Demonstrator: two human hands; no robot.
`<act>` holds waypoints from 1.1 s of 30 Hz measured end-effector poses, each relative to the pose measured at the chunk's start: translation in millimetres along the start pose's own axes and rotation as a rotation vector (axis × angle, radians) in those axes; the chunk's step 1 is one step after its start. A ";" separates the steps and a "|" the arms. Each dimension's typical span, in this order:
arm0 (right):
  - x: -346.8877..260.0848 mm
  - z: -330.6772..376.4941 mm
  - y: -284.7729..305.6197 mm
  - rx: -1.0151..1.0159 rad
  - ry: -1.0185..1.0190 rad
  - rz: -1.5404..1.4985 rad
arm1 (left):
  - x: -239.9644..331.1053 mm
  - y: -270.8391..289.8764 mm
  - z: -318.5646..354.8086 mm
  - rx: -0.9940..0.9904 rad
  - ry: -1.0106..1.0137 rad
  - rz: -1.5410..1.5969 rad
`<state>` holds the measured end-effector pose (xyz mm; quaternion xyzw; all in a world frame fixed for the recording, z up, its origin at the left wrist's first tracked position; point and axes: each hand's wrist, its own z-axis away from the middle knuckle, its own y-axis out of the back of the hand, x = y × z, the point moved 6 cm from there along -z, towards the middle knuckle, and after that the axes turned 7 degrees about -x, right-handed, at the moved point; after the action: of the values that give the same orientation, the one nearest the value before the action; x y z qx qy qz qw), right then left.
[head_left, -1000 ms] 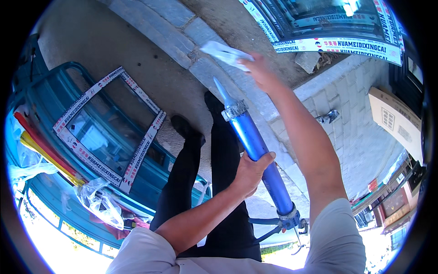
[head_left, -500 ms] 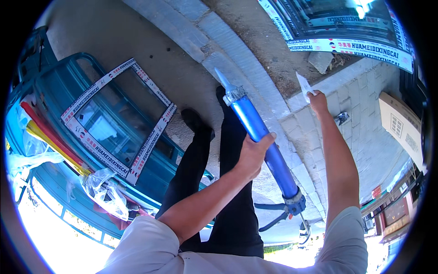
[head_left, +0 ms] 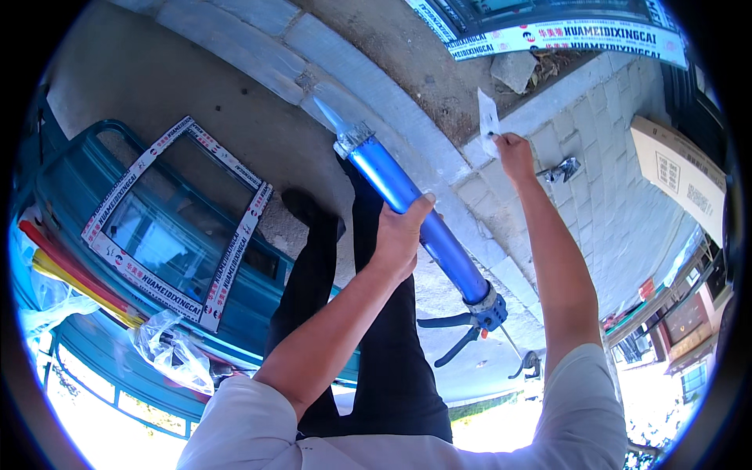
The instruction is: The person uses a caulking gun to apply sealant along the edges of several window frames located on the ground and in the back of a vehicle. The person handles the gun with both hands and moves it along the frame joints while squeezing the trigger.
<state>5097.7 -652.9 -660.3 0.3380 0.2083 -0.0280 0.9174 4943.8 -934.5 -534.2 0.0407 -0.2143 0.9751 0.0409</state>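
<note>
The blue caulking gun (head_left: pixel 419 215) lies slantwise across the middle of the view, its pale nozzle (head_left: pixel 327 117) pointing up and away, its trigger handle (head_left: pixel 462 333) hanging low near the person's right side. The left hand (head_left: pixel 403 235) is wrapped around the middle of the tube, carrying its whole weight. The right hand (head_left: pixel 513 149) reaches out over the paving with a small white scrap (head_left: pixel 488 117) pinched between the fingertips. To do this well, I judge the tube should stay gripped near its balance point with the nozzle tilted away from the dark trousers (head_left: pixel 376 313), and the scrap held clear of the tip. Underfoot is bare concrete, with a stone kerb (head_left: pixel 407 110) and grey block paving (head_left: pixel 603 180) further out. A glazed window frame (head_left: pixel 176 223) edged in printed tape rests on a teal cart (head_left: pixel 59 188) to the left; a cardboard box (head_left: pixel 677 172) lies at right
</note>
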 end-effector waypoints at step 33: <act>76.8 -31.7 -58.0 -0.036 -0.284 -0.573 | -20.1 11.4 -14.7 -0.015 -0.019 -0.089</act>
<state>5145.0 -670.7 -748.0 0.2422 0.1651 -0.3285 0.8979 4961.8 -939.9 -554.2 0.0592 -0.2200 0.9702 0.0827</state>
